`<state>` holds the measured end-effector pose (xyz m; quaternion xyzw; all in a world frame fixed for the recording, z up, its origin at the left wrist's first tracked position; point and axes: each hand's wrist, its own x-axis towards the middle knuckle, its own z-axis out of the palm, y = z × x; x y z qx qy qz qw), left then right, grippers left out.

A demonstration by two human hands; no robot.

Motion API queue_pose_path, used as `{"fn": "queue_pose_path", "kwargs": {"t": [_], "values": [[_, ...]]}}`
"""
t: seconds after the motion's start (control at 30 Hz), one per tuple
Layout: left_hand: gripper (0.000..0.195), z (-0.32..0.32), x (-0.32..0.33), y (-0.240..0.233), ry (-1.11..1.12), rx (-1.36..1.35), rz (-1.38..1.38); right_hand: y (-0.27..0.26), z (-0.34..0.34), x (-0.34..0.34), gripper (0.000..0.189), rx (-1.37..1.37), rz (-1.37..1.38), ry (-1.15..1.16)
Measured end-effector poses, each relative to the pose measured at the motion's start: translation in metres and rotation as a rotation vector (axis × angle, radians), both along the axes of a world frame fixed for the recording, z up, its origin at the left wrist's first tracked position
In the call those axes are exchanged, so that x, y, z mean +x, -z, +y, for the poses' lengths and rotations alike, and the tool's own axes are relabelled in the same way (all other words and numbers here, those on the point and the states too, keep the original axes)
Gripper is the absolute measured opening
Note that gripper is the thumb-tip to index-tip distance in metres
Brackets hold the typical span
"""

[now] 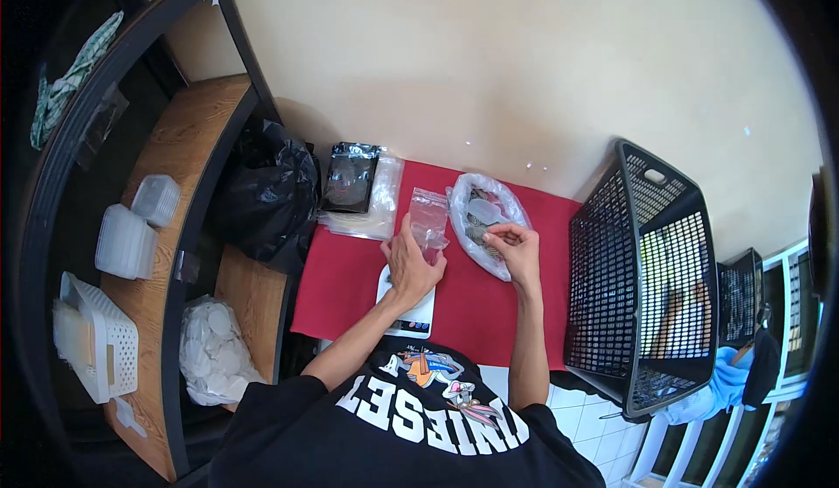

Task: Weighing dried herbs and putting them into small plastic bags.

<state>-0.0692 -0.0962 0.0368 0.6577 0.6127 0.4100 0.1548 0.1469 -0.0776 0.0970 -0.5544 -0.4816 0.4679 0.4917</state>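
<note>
My left hand [414,266] reaches over a white digital scale [419,317], with thumb and index finger spread apart. Between and beyond those fingers is a small clear zip bag [429,209]; whether the fingers touch it is hard to tell. My right hand [519,251] is over the near right rim of an opened translucent plastic bag [463,193]. Its thumb and fingertips are pinched together beside greenish-grey spiral-patterned round pieces [473,234]; I cannot tell if one is gripped. A clear plastic scoop or cup [484,211] lies among the pieces. My hand partly hides the scale's plate.
A red cloth [347,285] covers the table. A black pouch [351,180] lies on clear bags [387,196] at the back left. To the right stands a tall black perforated crate [600,278]. On the left are a black garbage bag [265,193] and wooden shelves [177,121] with plastic containers [124,242].
</note>
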Motion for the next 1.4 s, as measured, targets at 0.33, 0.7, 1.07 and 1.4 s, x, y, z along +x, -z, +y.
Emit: {"fn": "queue_pose_path", "kwargs": {"t": [0.33,0.7,1.07,1.4], "values": [[0.099,-0.016,-0.005,-0.021,0.098,0.282,-0.011,-0.004,0.015,-0.051,0.012,0.054,-0.267,-0.304],[0.112,-0.022,-0.016,-0.026,0.061,-0.065,0.216,-0.002,0.015,-0.039,0.020,0.307,-0.407,-0.400],[0.074,0.003,-0.076,-0.019,-0.260,0.008,0.038,0.019,-0.030,0.033,0.015,0.073,-0.172,0.020],[0.052,0.013,-0.098,-0.002,-0.308,-0.106,-0.066,0.053,-0.044,0.038,0.021,-0.055,-0.176,0.059]]}}
